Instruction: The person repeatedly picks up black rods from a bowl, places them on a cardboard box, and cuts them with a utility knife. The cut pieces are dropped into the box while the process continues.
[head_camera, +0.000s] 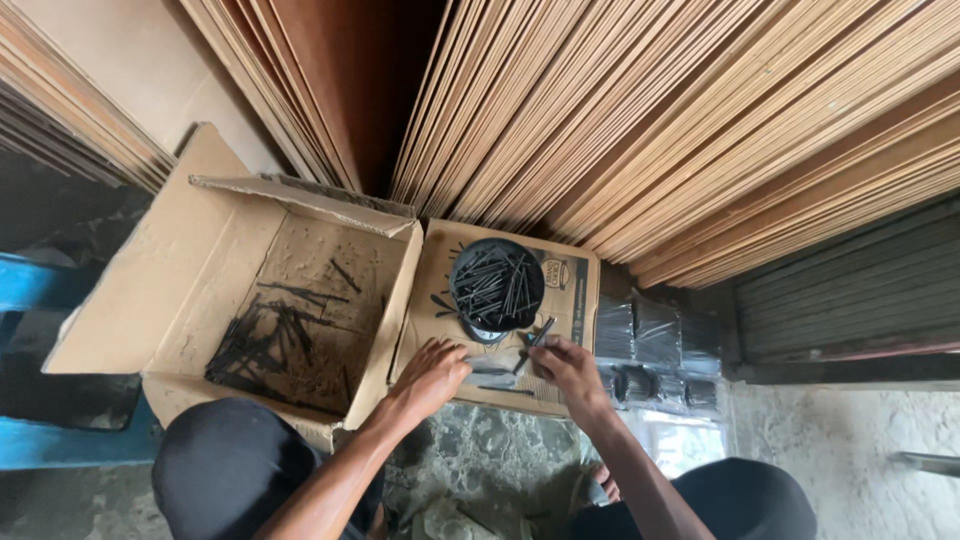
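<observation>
The long black metal nails lie mostly in a round black bowl, which stands on a flat piece of brown cardboard on the floor, in front of a stack of thin wooden boards. The right hand holds a few of these nails between thumb and fingers, just beside the bowl's lower edge. The left hand rests on the cardboard with fingers half bent; it touches some nails lying there, but it is not clear if it grips them. To the left stands an open brown cardboard box with more black nails scattered on its bottom. Small black plastic packets lie to the right of the cardboard.
</observation>
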